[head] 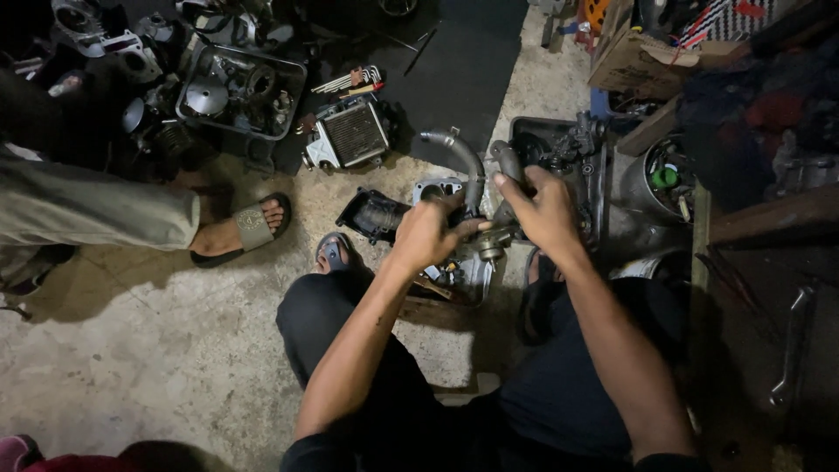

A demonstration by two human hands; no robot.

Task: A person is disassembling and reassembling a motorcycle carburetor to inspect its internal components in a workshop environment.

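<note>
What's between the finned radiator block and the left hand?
In the head view, a black ribbed plastic housing lies on the floor between the radiator block and the left hand.

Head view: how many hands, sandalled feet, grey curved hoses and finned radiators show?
Hands: 2, left hand and right hand, both on the metal engine part
Sandalled feet: 2
Grey curved hoses: 1
Finned radiators: 1
Total: 6

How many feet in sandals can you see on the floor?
3. One foot in a tan-strapped sandal at left belongs to another person; a dark sandal lies under the left hand; another sits below the right hand, mostly hidden.
</note>
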